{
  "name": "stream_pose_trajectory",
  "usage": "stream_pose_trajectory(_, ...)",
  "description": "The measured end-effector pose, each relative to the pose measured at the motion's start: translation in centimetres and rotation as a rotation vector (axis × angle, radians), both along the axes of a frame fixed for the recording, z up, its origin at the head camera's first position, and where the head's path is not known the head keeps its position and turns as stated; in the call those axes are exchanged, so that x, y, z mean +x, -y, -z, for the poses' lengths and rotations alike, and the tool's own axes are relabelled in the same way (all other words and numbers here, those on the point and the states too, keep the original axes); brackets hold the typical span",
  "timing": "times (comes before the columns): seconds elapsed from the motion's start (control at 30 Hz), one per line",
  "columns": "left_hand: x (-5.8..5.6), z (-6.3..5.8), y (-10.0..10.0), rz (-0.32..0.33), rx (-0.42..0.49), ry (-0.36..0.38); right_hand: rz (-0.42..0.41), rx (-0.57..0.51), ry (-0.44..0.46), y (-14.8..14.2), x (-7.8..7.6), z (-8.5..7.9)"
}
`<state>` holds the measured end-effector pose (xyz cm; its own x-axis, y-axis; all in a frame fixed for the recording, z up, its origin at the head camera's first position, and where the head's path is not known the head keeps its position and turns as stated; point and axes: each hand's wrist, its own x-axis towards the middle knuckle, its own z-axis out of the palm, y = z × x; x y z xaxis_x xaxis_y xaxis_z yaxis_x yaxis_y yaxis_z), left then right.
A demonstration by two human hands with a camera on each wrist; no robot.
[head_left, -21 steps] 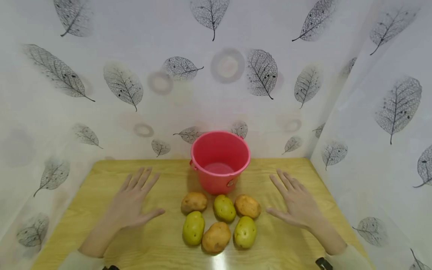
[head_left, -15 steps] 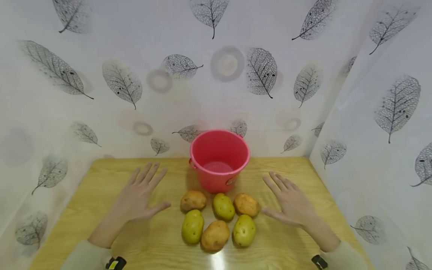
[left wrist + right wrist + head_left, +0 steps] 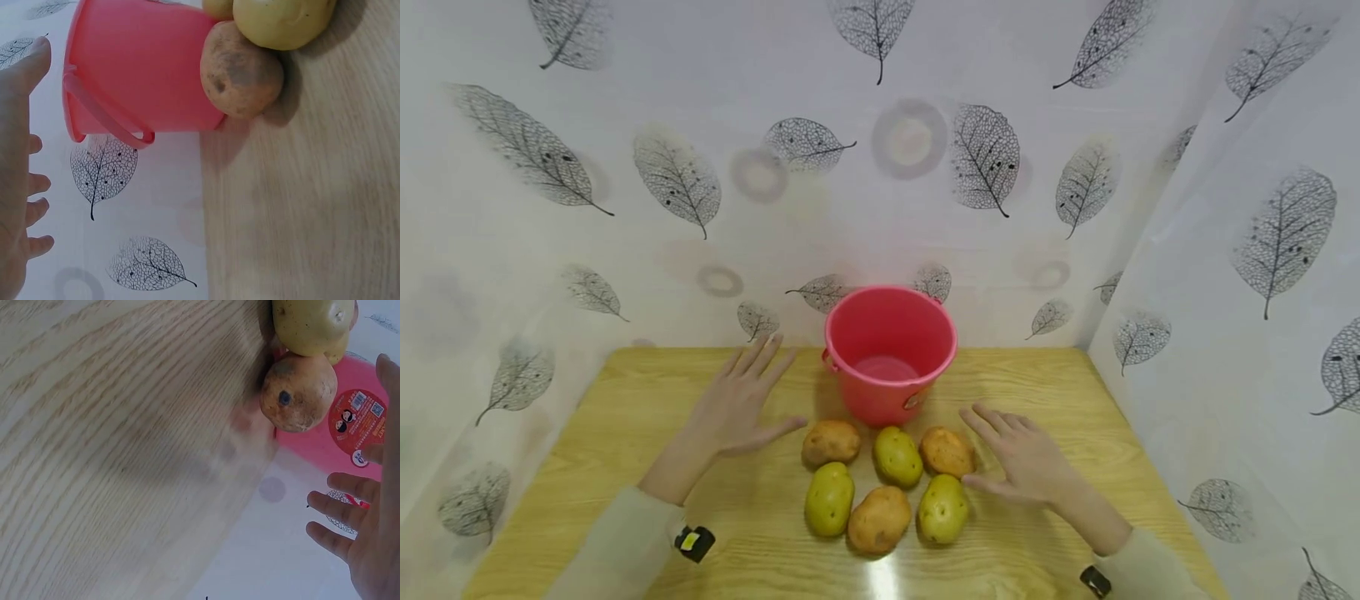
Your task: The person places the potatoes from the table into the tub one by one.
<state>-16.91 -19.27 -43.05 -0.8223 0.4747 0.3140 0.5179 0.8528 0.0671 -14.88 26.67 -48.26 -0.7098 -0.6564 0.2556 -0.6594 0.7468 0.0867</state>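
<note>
My left hand (image 3: 737,408) hovers left of the pink bucket (image 3: 883,404), fingers spread and holding nothing. Its thumb points toward a brown potato (image 3: 831,443) at the back left of the group. On the other side, my right hand (image 3: 1021,457) is spread over the table, close to another brown potato (image 3: 948,452) and a yellow-green potato (image 3: 943,509). Between the hands lie more potatoes: a yellow-green one (image 3: 897,457) in the middle, a yellow-green one (image 3: 830,499) at front left and a brown one (image 3: 880,521) at front. The bucket stands upright behind them, with no contents showing.
The wooden table (image 3: 760,558) meets a wall (image 3: 880,217) covered in leaf-print sheeting at the back, with another sheeted wall (image 3: 1247,350) along the right. The bucket's handle (image 3: 103,112) hangs down its side in the left wrist view. A round label (image 3: 359,425) is on the bucket.
Both hands have moved inward: the left one forward and right toward the bucket, the right one leftward and slightly down toward the potatoes. Bucket and potatoes keep their places.
</note>
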Motion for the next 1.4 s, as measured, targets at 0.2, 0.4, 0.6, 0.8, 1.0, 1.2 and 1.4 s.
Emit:
stream_pose_trajectory(0.2,-1.6,-0.5,-1.5,0.005,-0.017,0.078,-0.005,-0.019,0.052,0.8,-0.3,0.5)
stream_pose_trajectory(0.4,-2.9,-0.7,-2.6,0.033,-0.002,0.084,-0.007,-0.039,0.075,1.2,-0.7,0.5)
stream_pose_trajectory(0.6,-4.1,-1.1,-3.4,0.046,-0.003,0.079,0.001,-0.049,0.112,1.5,-1.0,0.7)
stream_pose_trajectory(0.8,-4.8,-1.2,-4.4,0.054,-0.041,0.102,0.005,-0.037,0.129,2.0,-1.3,1.0)
stream_pose_trajectory(1.0,-5.2,-1.2,-5.4,0.065,-0.068,0.102,-0.001,-0.03,0.138,2.5,-1.5,1.2)
stream_pose_trajectory(1.2,-5.6,-1.3,-6.2,0.074,-0.098,0.11,-0.014,-0.031,0.171,2.8,-1.5,1.5)
stream_pose_trajectory(1.4,-6.0,-0.9,-6.7,0.081,-0.119,0.106,0.0,-0.034,0.224,2.9,-1.6,2.0)
